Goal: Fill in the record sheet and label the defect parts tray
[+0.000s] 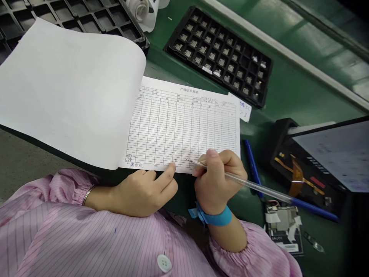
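A printed form (184,127) with a ruled table lies in front of me, its upper sheet (77,88) folded over to the left. Handwriting shows along its top rows and at the bottom left corner. My right hand (220,177) grips a clear ballpoint pen (259,187) with a blue end, its tip over the form's lower rows. My left hand (147,188) holds nothing; its index finger reaches onto the bottom edge of the form, the other fingers loosely bent. A blue band circles my right wrist.
Beyond the form sits a black compartment tray (221,54) of small metal parts. Another black tray (95,17) and a white roll (141,9) are at upper left. To the right are a blue pen (253,165), a screen device (340,150) and a circuit assembly (284,227).
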The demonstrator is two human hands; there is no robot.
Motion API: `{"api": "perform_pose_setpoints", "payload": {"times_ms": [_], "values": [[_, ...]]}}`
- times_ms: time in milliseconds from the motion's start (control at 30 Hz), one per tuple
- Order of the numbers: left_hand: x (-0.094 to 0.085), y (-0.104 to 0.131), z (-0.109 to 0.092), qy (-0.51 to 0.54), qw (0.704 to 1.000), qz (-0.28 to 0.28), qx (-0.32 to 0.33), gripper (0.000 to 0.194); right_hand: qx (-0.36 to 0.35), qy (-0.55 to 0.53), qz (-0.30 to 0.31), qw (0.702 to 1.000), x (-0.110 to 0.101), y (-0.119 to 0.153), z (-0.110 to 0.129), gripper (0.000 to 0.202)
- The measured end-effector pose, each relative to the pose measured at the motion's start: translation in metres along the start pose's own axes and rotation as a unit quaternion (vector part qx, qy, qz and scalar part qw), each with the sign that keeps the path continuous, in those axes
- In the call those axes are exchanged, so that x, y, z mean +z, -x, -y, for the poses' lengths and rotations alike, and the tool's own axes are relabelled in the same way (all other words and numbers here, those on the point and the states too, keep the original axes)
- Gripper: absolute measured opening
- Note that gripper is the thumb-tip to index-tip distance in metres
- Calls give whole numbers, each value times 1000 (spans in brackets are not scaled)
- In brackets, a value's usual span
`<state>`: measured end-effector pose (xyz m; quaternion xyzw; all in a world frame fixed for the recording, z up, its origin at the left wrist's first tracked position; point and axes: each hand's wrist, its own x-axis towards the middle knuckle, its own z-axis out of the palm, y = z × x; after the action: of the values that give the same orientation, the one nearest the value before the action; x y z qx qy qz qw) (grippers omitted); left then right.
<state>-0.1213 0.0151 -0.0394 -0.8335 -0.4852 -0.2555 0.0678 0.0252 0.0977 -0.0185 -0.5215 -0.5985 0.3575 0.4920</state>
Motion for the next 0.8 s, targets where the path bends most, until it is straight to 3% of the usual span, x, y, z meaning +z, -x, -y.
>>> {"api": "perform_pose_setpoints", "payload": {"times_ms": [300,467,567,633,800], "values": [[-1,-1,0,14,999,-28,-12,13,57,-74,-26,995,2,-5,-6,40],[-2,4,0,41,994,-98,13,14,49,-97,-33,994,3,-8,-6,43],[-7,9,0,126,961,-246,5,13,51,-113,-19,992,2,-10,-7,43],[-12,14,0,197,928,-316,-32,3,53,-115,4,992,0,-10,-8,41],[-24,25,-2,366,870,-290,-158,19,12,-134,31,990,-7,-11,-7,36]]}}
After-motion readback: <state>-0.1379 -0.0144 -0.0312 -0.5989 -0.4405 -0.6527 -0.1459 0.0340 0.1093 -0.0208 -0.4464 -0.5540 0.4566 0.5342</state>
